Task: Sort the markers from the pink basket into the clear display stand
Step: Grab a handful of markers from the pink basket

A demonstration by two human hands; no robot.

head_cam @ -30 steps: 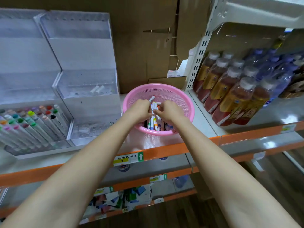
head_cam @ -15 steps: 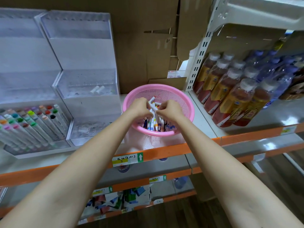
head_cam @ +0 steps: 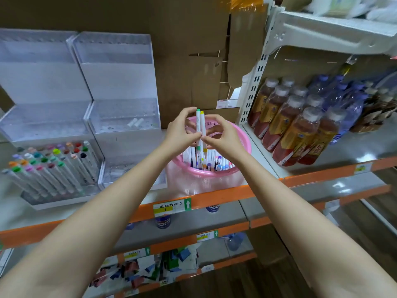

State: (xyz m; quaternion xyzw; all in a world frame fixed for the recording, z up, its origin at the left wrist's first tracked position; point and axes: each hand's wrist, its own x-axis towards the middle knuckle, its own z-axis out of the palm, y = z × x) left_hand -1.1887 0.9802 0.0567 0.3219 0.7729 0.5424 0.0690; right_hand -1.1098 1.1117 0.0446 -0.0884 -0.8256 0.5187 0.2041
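Both arms reach forward, left hand (head_cam: 182, 131) and right hand (head_cam: 223, 136) meeting to pinch two upright markers (head_cam: 197, 126) above the pink basket (head_cam: 243, 145) at the shelf's (head_cam: 236, 191) front edge, with the clear display stand (head_cam: 120, 87) just left.

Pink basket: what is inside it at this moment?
Many markers stand inside the pink basket at its near wall. The left hand and right hand, pinching two markers above it, cover its middle; what lies there cannot be seen.
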